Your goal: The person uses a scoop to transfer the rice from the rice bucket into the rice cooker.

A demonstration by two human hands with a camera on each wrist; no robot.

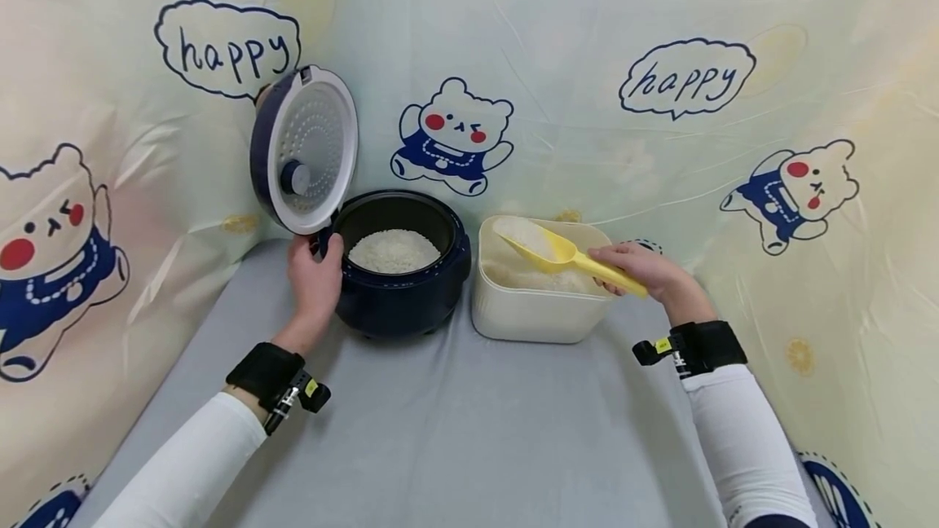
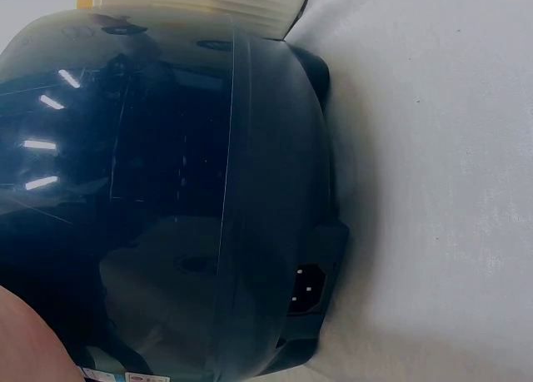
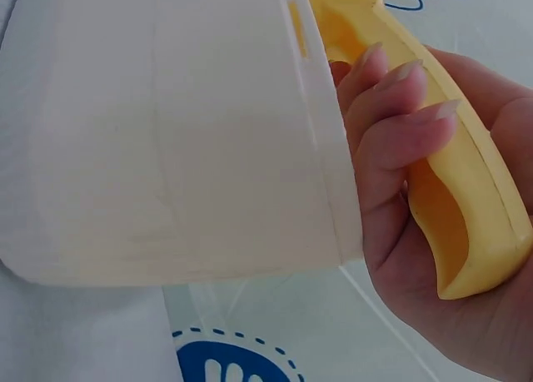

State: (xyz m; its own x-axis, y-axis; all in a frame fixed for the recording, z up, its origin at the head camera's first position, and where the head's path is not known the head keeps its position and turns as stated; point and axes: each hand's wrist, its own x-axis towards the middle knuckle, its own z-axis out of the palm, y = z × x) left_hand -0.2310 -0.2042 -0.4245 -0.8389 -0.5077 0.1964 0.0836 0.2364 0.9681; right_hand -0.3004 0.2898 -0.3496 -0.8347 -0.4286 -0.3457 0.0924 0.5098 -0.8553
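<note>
A dark blue rice cooker stands with its lid raised on the left side. White rice lies in its dark inner pot. My left hand holds the cooker by the lid hinge, thumb in front and the other fingers partly hidden. In the left wrist view, only a bit of that hand shows against the cooker wall. With curled fingers, my right hand grips the handle of a yellow scoop. The scoop carries rice and tilts over a cream bin, which also contains rice.
The bin stands just right of the cooker on a grey cloth-covered table. Behind them hangs a pale curtain printed with bears. A power socket shows low on the cooker's side in the left wrist view.
</note>
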